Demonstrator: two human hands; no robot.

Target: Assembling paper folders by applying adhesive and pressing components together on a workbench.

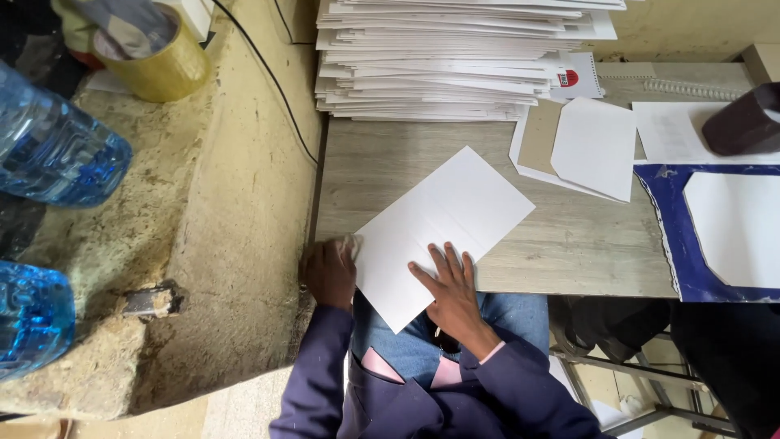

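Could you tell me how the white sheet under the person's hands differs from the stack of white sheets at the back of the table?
The white sheet lies single and flat; the stack is many layers high. The sheet sits askew, its near corner past the table edge, pressed by the right hand and touched by the left hand; the stack lies unheld, its edges ragged. Both are plain white paper.

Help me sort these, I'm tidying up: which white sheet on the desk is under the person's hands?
The large white sheet at the desk's near edge, overhanging it: right hand flat on it, left hand at its corner. The other sheets lie untouched.
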